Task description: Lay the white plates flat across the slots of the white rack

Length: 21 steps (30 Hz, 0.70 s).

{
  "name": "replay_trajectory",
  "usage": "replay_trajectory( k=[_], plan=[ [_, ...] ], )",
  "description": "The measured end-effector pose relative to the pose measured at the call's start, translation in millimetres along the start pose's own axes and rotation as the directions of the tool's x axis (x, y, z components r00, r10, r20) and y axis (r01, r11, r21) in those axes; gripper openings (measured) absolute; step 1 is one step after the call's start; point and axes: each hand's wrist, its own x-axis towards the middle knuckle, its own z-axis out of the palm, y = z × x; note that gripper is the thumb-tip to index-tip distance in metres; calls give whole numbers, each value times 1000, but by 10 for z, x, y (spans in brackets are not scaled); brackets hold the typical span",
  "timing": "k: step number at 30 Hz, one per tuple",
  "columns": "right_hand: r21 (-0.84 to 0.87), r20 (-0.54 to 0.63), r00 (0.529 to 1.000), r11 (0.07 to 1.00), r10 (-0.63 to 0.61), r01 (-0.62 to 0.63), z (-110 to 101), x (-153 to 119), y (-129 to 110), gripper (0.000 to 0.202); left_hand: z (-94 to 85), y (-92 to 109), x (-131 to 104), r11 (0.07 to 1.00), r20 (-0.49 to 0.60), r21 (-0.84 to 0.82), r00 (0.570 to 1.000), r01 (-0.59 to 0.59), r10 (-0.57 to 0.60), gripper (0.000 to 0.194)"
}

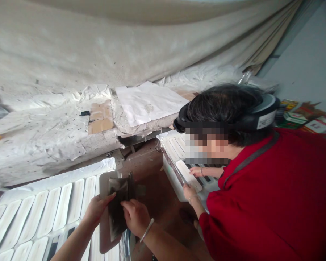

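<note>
My left hand (96, 210) is closed on the left edge of an upright rounded oblong panel (104, 232), its thumb lying over a dark brown pouch-like piece (118, 214). That piece lies against the panel's face and looks soft and slightly shiny, with a narrow strip, perhaps a zip, at its upper right. My right hand (137, 217), with a bracelet on the wrist, pinches the right side of the dark piece. Beneath both hands are rows of pale oblong panels (51, 206), laid side by side.
A co-worker in a red top (266, 203) leans in at right, both hands on a white oblong panel (188, 175) over a second stack. Behind lies a white-covered ledge (43, 130) with cardboard (100, 116) and a white sheet (149, 103). A draped cloth (111, 43) hangs beyond.
</note>
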Motion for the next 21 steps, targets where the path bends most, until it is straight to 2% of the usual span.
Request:
replay_trajectory(
  k=[3, 6, 8, 10, 13, 15, 21],
  plan=[
    [63, 38, 999, 998, 8, -11, -118, 8, -28, 36, -3, 150, -50, 998, 64, -47, 997, 41, -38, 45],
    [39, 58, 998, 999, -5, 3, -194, -43, -68, 31, -25, 199, -51, 976, 99, -192, 991, 106, -88, 38],
    [-11, 47, 999, 1000, -21, 21, -219, -66, -121, 36, -28, 159, -38, 946, 115, -298, 988, 129, -99, 37],
    [-117, 103, 994, 993, -21, 34, -227, -61, -192, 47, -9, 78, -31, 914, 119, -380, 988, 139, -101, 38],
    [-322, 219, 974, 946, 52, 22, -215, -28, -299, 55, 42, -61, -39, 874, 128, -455, 984, 169, -124, 36],
    [-397, 234, 968, 918, 88, 12, -203, -9, -350, 55, 67, -131, -54, 857, 145, -478, 979, 193, -140, 32],
    [-355, 213, 977, 933, 16, 63, -274, 39, -367, 52, 21, -162, -91, 859, 135, -472, 979, 197, -150, 29]
  ],
)
